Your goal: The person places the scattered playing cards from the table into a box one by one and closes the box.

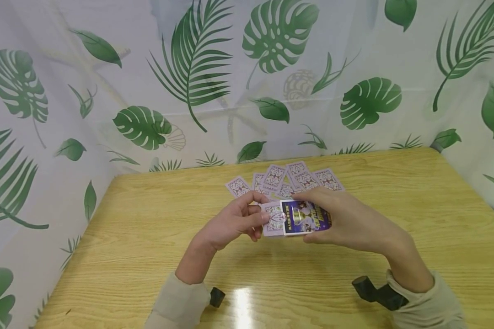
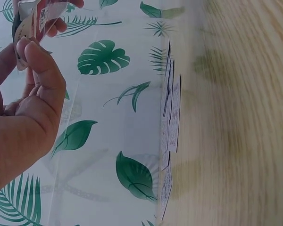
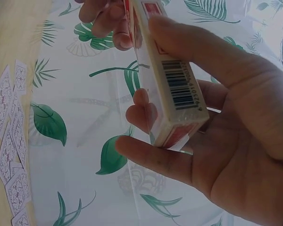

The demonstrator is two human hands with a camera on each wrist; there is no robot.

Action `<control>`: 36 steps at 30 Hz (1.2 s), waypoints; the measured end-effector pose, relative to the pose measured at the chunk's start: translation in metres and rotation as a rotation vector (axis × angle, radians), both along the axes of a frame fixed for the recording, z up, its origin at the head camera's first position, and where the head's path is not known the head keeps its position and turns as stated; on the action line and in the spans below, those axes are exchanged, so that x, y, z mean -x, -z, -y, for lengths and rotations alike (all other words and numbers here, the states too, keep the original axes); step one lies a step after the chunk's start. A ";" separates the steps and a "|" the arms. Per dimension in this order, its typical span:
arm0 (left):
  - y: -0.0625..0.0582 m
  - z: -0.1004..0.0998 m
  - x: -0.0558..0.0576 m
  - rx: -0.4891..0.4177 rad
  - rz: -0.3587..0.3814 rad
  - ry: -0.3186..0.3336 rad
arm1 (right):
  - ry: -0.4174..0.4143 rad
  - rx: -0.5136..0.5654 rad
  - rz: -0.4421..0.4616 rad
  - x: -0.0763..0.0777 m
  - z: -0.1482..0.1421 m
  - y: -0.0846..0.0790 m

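Observation:
My right hand [image 1: 362,225] grips a small playing card box [image 1: 302,218], its thumb and fingers on opposite edges. The face toward the head camera is dark blue with a gold trophy. In the right wrist view the narrow side of the box [image 3: 179,87] carries a barcode. My left hand [image 1: 228,224] pinches a playing card [image 1: 274,220] with a patterned back at the left end of the box. The card overlaps the box end in the head view; whether more cards lie beneath it, I cannot tell.
Several playing cards [image 1: 274,177] lie spread and overlapping, patterned backs up, on the wooden table [image 1: 148,256] beyond my hands. A leaf-print cloth [image 1: 226,91] hangs behind the table's far edge. A black strap mount [image 1: 378,292] sits at my right wrist.

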State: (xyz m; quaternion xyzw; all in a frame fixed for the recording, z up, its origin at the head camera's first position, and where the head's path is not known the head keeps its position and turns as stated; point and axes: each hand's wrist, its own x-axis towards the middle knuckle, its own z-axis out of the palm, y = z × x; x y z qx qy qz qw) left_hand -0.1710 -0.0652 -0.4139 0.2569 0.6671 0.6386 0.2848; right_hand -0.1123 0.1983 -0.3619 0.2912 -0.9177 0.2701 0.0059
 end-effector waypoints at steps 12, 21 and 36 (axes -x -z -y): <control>0.000 -0.001 0.000 0.011 0.000 0.048 | -0.011 0.013 0.000 -0.001 0.001 -0.001; -0.002 -0.001 -0.002 0.026 0.006 0.055 | -0.019 0.008 -0.016 -0.001 0.003 0.000; -0.002 -0.005 -0.005 0.022 0.026 0.026 | -0.024 -0.001 -0.036 -0.001 0.003 0.001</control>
